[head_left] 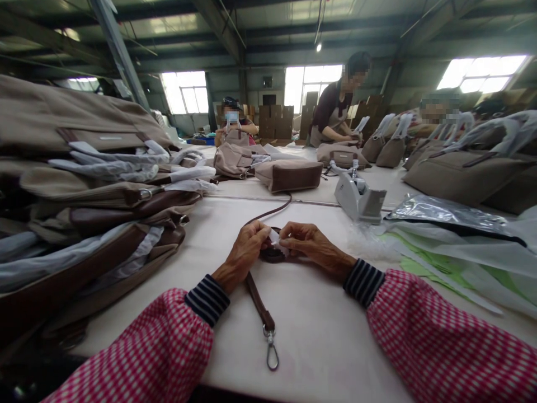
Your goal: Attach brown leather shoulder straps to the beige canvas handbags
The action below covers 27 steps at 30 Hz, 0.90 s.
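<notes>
A small, thin white wrapping piece (274,237) is pinched between the fingertips of my left hand (250,246) and my right hand (309,243); whether it is paper or plastic I cannot tell. Both hands are closed, close together over the table. Just beneath them lies a dark brown coiled strap (272,255), partly hidden by my fingers. One end of the strap (259,299) runs toward me and ends in a metal snap hook (272,352). Another thin length stretches away toward a taupe handbag (289,174).
Taupe handbags (104,120) are piled high at the left. To the right stand a grey tape dispenser (359,197), crumpled clear plastic (369,240), green sheets (436,260) and more bags (465,170). Across the white table (335,330), a co-worker (333,112) handles a bag; other people are farther back.
</notes>
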Motion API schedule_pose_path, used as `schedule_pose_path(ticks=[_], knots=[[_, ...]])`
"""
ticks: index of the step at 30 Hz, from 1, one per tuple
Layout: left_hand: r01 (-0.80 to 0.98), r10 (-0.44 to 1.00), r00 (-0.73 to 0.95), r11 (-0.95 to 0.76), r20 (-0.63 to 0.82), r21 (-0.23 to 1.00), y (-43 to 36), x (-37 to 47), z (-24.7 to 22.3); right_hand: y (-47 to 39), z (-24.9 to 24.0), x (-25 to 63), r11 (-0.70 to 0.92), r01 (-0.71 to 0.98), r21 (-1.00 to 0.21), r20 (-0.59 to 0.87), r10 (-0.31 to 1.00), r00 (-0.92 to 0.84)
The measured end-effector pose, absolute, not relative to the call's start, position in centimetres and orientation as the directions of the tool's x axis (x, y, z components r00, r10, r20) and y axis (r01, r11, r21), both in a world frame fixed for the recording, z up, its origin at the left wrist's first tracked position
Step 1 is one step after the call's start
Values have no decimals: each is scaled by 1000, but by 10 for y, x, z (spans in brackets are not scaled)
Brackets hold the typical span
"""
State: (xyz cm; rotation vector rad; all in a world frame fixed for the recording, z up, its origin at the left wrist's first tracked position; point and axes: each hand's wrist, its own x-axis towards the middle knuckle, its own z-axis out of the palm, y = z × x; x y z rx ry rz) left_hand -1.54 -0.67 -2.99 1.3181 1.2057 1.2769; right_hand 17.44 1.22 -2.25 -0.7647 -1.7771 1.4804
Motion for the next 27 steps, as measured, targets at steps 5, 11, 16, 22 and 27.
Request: schedule_pose_path(ticks=[5, 11, 16, 22, 27], knots=[[28, 992, -74, -102, 103, 994, -7, -16, -30, 13, -18, 180, 200, 43, -979, 114, 709, -696], [-81, 988, -144, -58, 46, 995, -3, -24, -30, 13, -13, 186, 406, 143, -903, 177, 652, -737], [-124, 994, -99, -48, 35, 991, -5, -26, -29, 13, -10, 181, 357, 194, -914, 135, 717, -684], [-112, 984, 40, -166, 172, 980, -15, -19, -17, 11, -19, 169, 326, 165, -931, 167, 782, -600], [223, 927, 194, -361, 322, 906, -17, -24, -14, 5, -20, 163, 192, 79, -978, 117, 825, -553]])
